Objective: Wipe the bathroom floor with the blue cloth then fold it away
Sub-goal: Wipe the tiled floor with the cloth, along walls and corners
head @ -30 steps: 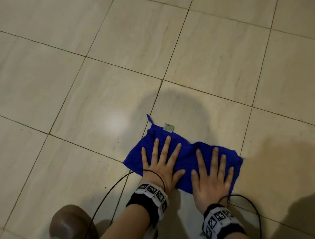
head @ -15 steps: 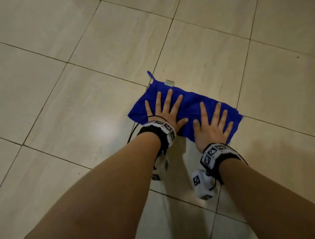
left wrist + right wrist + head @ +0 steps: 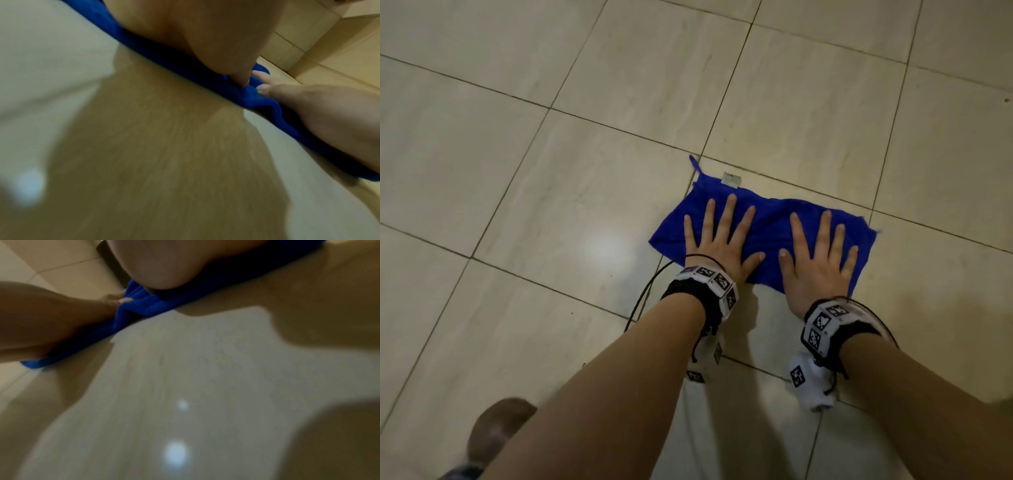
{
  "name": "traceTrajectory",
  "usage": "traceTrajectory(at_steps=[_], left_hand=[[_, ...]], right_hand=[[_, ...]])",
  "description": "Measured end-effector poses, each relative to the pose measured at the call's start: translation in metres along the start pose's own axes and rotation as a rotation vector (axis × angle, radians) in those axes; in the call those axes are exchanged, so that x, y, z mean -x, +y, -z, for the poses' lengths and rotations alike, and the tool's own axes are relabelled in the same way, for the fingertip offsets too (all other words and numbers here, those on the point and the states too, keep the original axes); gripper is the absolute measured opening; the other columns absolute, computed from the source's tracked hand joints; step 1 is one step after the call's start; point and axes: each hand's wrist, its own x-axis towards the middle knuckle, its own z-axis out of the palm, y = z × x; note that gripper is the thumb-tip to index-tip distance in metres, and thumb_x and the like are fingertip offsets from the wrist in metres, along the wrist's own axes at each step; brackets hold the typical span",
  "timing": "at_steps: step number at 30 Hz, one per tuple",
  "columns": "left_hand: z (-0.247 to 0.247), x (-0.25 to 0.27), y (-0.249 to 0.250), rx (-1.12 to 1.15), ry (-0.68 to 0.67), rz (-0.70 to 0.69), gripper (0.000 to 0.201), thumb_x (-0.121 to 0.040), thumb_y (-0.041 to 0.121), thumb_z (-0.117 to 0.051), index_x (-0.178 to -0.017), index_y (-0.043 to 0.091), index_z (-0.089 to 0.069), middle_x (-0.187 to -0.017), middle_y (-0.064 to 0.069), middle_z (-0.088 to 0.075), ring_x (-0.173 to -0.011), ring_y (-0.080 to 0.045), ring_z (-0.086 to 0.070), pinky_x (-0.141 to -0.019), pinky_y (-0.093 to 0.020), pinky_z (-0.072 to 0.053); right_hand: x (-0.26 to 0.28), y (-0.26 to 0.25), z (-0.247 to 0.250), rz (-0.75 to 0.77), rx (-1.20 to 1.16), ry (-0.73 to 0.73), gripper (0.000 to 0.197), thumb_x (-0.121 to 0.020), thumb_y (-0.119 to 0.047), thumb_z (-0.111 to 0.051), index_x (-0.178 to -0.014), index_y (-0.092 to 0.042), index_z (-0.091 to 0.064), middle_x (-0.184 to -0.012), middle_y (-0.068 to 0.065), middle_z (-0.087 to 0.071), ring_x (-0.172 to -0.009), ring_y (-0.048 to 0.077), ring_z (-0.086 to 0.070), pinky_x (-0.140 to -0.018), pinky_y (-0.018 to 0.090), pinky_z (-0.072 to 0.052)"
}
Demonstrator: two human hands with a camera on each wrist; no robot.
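Observation:
The blue cloth [image 3: 772,222] lies folded flat on the beige tiled floor [image 3: 585,171], with a small white label at its far edge. My left hand [image 3: 717,236] presses flat on the cloth's left half, fingers straight and spread. My right hand [image 3: 820,253] presses flat on the right half in the same way. In the left wrist view the cloth [image 3: 257,97] bunches slightly between the two hands; the right wrist view shows the same ridge of cloth [image 3: 139,308] beside the left hand's thumb.
A brown shoe [image 3: 496,431] sits at the lower left by my left forearm. A black cable [image 3: 647,294] runs from the left wrist band across the floor. Beige tiles with dark grout lines spread all around. A tiled wall [image 3: 329,40] rises beyond the cloth.
Both hands pushed the cloth away from me across the tiles, then slid it back a little toward me. The hands stay flat on it throughout.

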Motion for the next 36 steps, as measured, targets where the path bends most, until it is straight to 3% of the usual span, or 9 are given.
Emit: traceTrajectory(at_steps=[4,7,13,18,23,32,36], left_hand=[[-0.027,0.066,-0.015,0.007,-0.01,-0.006,0.078,-0.091,0.072,-0.02,-0.148,0.042,0.024,-0.153,0.009,0.039,-0.142,-0.025,0.033,-0.11,-0.058,0.022],[-0.046,0.111,-0.026,0.026,-0.036,-0.006,0.077,-0.092,0.07,-0.024,-0.15,0.041,0.019,-0.153,0.01,0.038,-0.142,-0.023,0.033,-0.109,-0.056,0.025],[-0.052,0.131,-0.052,0.053,-0.033,-0.074,0.075,-0.092,0.07,-0.027,-0.15,0.046,0.014,-0.156,0.014,0.032,-0.145,-0.02,0.027,-0.111,-0.054,0.023],[-0.043,0.119,-0.059,0.055,-0.005,-0.05,0.076,-0.09,0.073,-0.028,-0.15,0.047,0.01,-0.158,0.014,0.027,-0.145,-0.019,0.026,-0.109,-0.053,0.027],[-0.025,0.089,-0.071,0.034,-0.015,-0.019,0.077,-0.09,0.073,-0.026,-0.148,0.047,0.017,-0.155,0.015,0.034,-0.144,-0.02,0.03,-0.107,-0.055,0.028],[0.005,0.023,-0.09,0.027,0.002,0.069,0.078,-0.088,0.076,-0.021,-0.146,0.047,0.024,-0.152,0.014,0.039,-0.142,-0.023,0.032,-0.111,-0.059,0.02],[0.021,-0.011,-0.099,0.028,0.009,0.067,0.078,-0.088,0.076,-0.022,-0.145,0.048,0.024,-0.153,0.013,0.038,-0.143,-0.024,0.032,-0.111,-0.06,0.019]], right_hand=[[0.065,-0.008,-0.026,0.044,0.007,0.035,0.063,-0.096,-0.056,-0.009,-0.155,-0.037,-0.002,-0.164,0.005,0.007,-0.15,0.031,0.002,-0.118,0.055,-0.001],[0.106,-0.013,-0.044,0.062,0.032,0.059,0.063,-0.096,-0.056,-0.01,-0.154,-0.032,-0.014,-0.165,0.007,-0.001,-0.149,0.034,-0.007,-0.117,0.053,0.0],[0.126,-0.033,-0.06,-0.027,0.022,0.082,0.065,-0.09,-0.05,-0.027,-0.151,-0.029,-0.022,-0.164,0.01,-0.006,-0.146,0.038,-0.015,-0.117,0.051,0.004],[0.12,-0.04,-0.057,-0.01,0.02,0.061,0.066,-0.089,-0.05,-0.024,-0.153,-0.029,-0.02,-0.163,0.013,-0.007,-0.146,0.041,-0.012,-0.114,0.061,-0.005],[0.091,-0.061,-0.05,-0.013,0.004,0.074,0.066,-0.091,-0.05,-0.022,-0.154,-0.031,-0.016,-0.164,0.013,-0.005,-0.148,0.039,-0.01,-0.115,0.063,-0.008],[0.024,-0.094,-0.034,-0.019,0.005,0.081,0.064,-0.093,-0.054,-0.01,-0.154,-0.038,0.003,-0.164,0.007,0.011,-0.15,0.033,0.004,-0.117,0.059,0.001],[-0.008,-0.109,-0.024,-0.052,0.007,0.069,0.06,-0.099,-0.05,-0.018,-0.153,-0.04,0.007,-0.163,0.007,0.014,-0.15,0.033,0.008,-0.118,0.058,0.003]])
